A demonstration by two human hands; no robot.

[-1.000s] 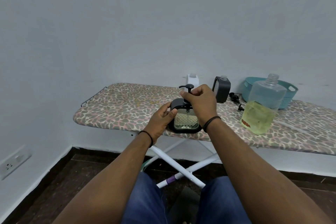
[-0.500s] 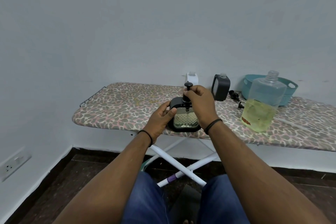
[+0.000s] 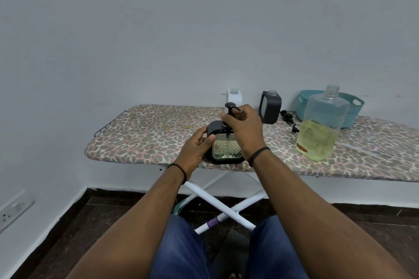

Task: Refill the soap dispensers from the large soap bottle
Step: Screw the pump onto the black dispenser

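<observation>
1. Ironing board: a leopard-print cover is fitted over white crossed legs; all the task items are carried on it, and it is set against a pale wall.
2. Near dispenser: a black-framed body with a clear quilted panel is stood upright at the board's near edge. A low level of pale liquid is seen through the panel.
3. Pump head: a black plunger is seated in the neck of the near dispenser and projects above the fingers.
4. Left hand: the dispenser's left side is gripped, with the thumb laid across the front upper corner.
5. Right hand: the fingers are curled round the pump collar at the dispenser's top. A dark band is worn on each wrist.
6. Second dispenser: a dark body with an uncapped neck is stood further back, near the wall.
7. White dispenser: it is partly hidden behind the pump head, at the board's far edge.
8. Loose pump: a black pump is laid flat between the second dispenser and the large bottle.
9. Large soap bottle: a clear, uncapped bottle is stood upright to the right, roughly half filled with yellow-green liquid.
10. Teal basket: it is placed behind the large soap bottle.
</observation>
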